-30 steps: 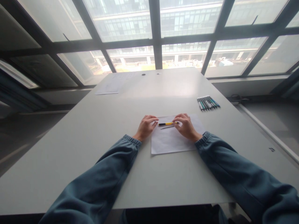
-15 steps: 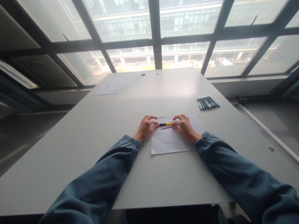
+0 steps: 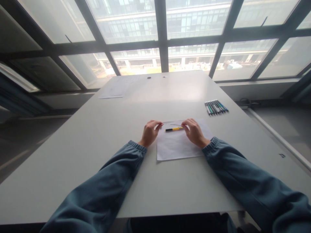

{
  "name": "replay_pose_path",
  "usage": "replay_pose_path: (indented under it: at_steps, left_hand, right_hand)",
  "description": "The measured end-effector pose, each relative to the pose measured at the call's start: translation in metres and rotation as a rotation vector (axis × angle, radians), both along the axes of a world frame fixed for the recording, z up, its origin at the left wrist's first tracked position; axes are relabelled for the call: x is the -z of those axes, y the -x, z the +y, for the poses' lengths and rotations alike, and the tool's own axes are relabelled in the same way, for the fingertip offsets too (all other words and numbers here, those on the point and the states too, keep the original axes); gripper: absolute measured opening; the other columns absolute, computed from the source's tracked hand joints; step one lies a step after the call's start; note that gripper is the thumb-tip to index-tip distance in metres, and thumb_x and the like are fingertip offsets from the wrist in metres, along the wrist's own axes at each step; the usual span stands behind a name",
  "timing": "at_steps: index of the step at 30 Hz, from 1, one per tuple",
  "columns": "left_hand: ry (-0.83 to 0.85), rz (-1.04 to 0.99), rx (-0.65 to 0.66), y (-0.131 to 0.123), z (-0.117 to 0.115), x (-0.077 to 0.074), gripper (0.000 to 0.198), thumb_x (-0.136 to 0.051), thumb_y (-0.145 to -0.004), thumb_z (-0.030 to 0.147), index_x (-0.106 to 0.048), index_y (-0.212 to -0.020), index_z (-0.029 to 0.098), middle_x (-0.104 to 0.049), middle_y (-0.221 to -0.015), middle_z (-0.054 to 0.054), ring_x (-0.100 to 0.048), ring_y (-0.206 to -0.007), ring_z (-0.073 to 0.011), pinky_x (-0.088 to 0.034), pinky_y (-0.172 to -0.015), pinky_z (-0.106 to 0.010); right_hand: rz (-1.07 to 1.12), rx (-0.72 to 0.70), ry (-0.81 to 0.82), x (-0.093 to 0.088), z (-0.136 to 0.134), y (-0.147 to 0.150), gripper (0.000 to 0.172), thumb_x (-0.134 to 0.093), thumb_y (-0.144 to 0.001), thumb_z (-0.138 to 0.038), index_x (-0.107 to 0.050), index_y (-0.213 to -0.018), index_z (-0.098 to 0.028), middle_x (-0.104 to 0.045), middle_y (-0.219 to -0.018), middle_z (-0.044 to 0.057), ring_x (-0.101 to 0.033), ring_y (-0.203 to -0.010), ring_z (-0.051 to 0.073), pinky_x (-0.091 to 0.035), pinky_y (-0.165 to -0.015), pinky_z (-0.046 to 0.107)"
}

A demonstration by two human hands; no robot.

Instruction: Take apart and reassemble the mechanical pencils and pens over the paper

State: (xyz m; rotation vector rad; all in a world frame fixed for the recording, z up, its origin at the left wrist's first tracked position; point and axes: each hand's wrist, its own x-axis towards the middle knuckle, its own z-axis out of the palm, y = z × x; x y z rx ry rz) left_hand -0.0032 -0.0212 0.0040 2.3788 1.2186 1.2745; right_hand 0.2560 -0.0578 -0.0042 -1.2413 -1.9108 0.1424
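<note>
A yellow pen with a black left end (image 3: 173, 129) lies across the top of a white sheet of paper (image 3: 178, 147). My right hand (image 3: 195, 132) is closed at the pen's right end. A thin dark rod (image 3: 175, 125) reaches left from its fingertips, just above the pen. My left hand (image 3: 150, 133) rests at the sheet's left edge. Its thumb and fingers are pinched together a little way from the pen's black end, and I cannot make out what they hold. Both sleeves are blue-grey.
A row of several pens (image 3: 216, 106) lies to the far right on the grey table (image 3: 97, 145). Another sheet of paper (image 3: 114, 91) lies at the far left, near two small dark dots (image 3: 149, 77). Windows stand beyond the table's far edge.
My left hand has come off the pen's black end and pinched shut. The thin dark rod, which lay just below the pen, now sits above it at my right fingertips.
</note>
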Motion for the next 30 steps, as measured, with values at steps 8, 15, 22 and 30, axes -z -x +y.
replay_pose_path:
  at_steps: [8, 15, 22, 30]
  left_hand:
    - [-0.041, -0.022, 0.054, -0.0025, -0.0049, -0.0044, 0.016, -0.063, -0.096, 0.031, -0.071, -0.088, 0.021, -0.074, -0.086, -0.005, -0.067, -0.088, -0.0201, -0.056, -0.084, -0.035]
    - [-0.048, -0.016, 0.045, -0.0019, -0.0032, -0.0021, 0.015, -0.064, -0.096, 0.03, -0.072, -0.088, 0.02, -0.074, -0.087, -0.005, -0.068, -0.088, -0.02, -0.056, -0.084, -0.035]
    - [-0.145, -0.042, 0.109, -0.0027, -0.0015, -0.0018, 0.012, -0.066, -0.095, 0.025, -0.072, -0.087, 0.018, -0.075, -0.083, -0.005, -0.067, -0.083, -0.0185, -0.056, -0.079, -0.032]
    - [-0.144, -0.048, 0.188, -0.0044, -0.0038, -0.0044, 0.007, -0.069, -0.092, 0.023, -0.072, -0.088, 0.019, -0.073, -0.084, -0.004, -0.067, -0.084, -0.0184, -0.056, -0.079, -0.033]
  right_hand:
    - [-0.019, 0.004, -0.007, -0.0011, -0.0013, 0.0009, 0.018, -0.052, -0.097, -0.018, -0.065, -0.085, -0.023, -0.067, -0.085, 0.007, -0.057, -0.087, 0.025, -0.046, -0.084, 0.038]
    - [-0.01, -0.006, -0.028, -0.0009, -0.0014, 0.0007, 0.017, -0.053, -0.098, -0.017, -0.064, -0.085, -0.022, -0.067, -0.084, 0.007, -0.058, -0.087, 0.025, -0.046, -0.083, 0.037]
    - [-0.008, -0.032, -0.045, 0.0023, -0.0002, 0.0007, 0.016, -0.054, -0.097, -0.015, -0.063, -0.084, -0.021, -0.067, -0.084, 0.007, -0.057, -0.086, 0.024, -0.046, -0.082, 0.037]
    - [0.003, -0.121, -0.042, 0.0003, -0.0011, 0.0018, 0.017, -0.054, -0.099, -0.018, -0.063, -0.085, -0.021, -0.066, -0.087, 0.007, -0.057, -0.087, 0.024, -0.047, -0.08, 0.037]
